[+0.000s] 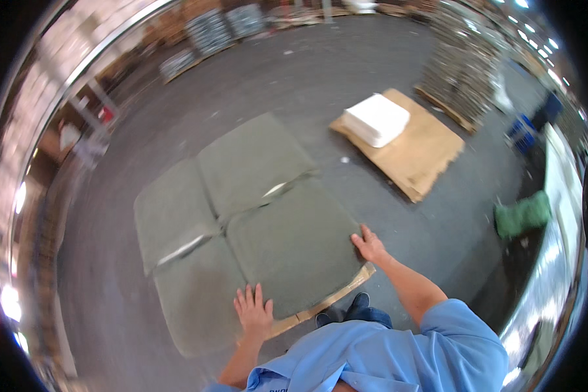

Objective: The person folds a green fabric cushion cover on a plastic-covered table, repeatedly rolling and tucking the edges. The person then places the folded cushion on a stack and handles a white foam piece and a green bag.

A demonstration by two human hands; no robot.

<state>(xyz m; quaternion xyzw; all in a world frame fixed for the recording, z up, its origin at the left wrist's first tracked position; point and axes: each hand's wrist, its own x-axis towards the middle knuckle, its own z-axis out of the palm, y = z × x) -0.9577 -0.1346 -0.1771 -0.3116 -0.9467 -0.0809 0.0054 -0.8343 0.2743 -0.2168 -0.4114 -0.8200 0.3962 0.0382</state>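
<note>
In front of me lies a load of grey-green, cushion-like fabric squares, laid two by two on a pallet. My left hand (254, 312) rests flat with fingers spread, across the seam between the near left square (202, 297) and the near right square (294, 235). At the outer right side of that near right square, my right hand (369, 245) touches its edge, fingers stretched out and holding nothing. Behind them sit the far left square (173, 209) and the far right square (251, 163). White strips show in the gaps. A cardboard edge (326, 302) sticks out below, near my shoes.
To the right, a cardboard-covered pallet (428, 147) bears a white block-like stack (379, 117). Farther off stands a tall wrapped stack (460, 65). A green bundle (522, 214) lies at the right, beside wrapped goods (549, 281). More pallet loads (209, 32) line the back.
</note>
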